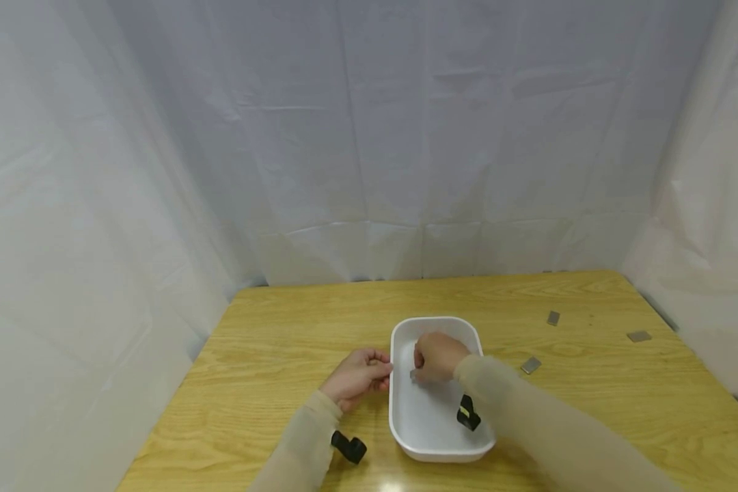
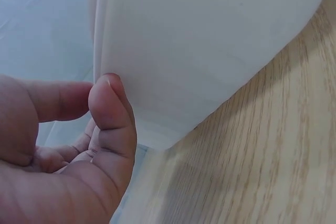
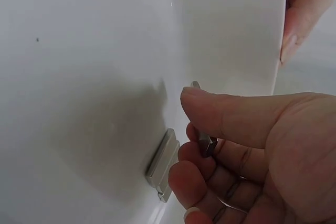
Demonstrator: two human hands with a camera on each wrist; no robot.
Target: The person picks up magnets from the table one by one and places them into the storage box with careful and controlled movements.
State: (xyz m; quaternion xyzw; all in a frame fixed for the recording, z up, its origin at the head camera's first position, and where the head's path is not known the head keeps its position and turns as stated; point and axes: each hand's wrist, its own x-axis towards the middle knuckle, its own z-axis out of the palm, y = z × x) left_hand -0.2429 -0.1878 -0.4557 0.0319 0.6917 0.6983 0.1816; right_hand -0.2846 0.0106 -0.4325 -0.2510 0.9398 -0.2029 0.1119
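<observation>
A white rectangular plastic tub [image 1: 430,427] stands on the table. My left hand [image 1: 355,376] pinches its left rim between thumb and finger; in the left wrist view the thumb [image 2: 108,103] lies at the edge. Inside the tub, my right hand [image 1: 441,357] holds a small grey metal piece [image 3: 207,144] between thumb and curled fingers, which partly cover it. Below those fingers, a second small flat grey metal piece [image 3: 165,165] with a stepped edge lies in the tub, near the side wall.
To the right of the tub, flat grey pieces lie on the wooden table [image 1: 295,321]: one near the tub [image 1: 531,365], one farther back [image 1: 553,318], one by the right edge [image 1: 639,336]. White sheeting [image 1: 369,137] hangs behind and at both sides.
</observation>
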